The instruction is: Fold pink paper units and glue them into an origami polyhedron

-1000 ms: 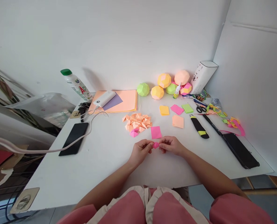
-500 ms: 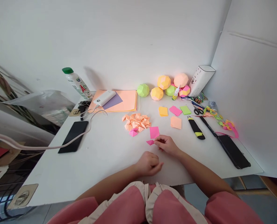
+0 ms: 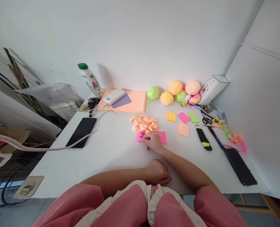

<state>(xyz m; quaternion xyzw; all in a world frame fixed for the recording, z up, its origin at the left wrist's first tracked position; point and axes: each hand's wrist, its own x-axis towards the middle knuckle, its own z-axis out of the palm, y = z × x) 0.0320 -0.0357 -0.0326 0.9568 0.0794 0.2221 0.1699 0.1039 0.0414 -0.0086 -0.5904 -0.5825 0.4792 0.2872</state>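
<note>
My right hand [image 3: 153, 142] is closed in a pinch at the edge of the small pink folded paper pieces [image 3: 139, 137], its fingertips on one of them. These pieces touch the front of a heap of peach folded paper pieces [image 3: 144, 123]. Just right of that hand lies a square pink paper sheet [image 3: 162, 137], partly behind the wrist. Close to the table's front edge, my left hand [image 3: 159, 171] rests curled into a loose fist, with nothing visible in it.
Sticky-note stacks [image 3: 183, 130], a utility knife [image 3: 203, 137] and scissors [image 3: 207, 120] lie to the right. Faceted paper balls [image 3: 166, 98] and a glue bottle [image 3: 185, 100] stand at the back. On the left are a phone [image 3: 81, 132], a cable [image 3: 92, 132] and a power bank [image 3: 115, 96].
My right hand has moved left, carrying the pink folded piece from beside the pink sheet to the other pink pieces. My left hand has drawn back towards my body. The view has shifted.
</note>
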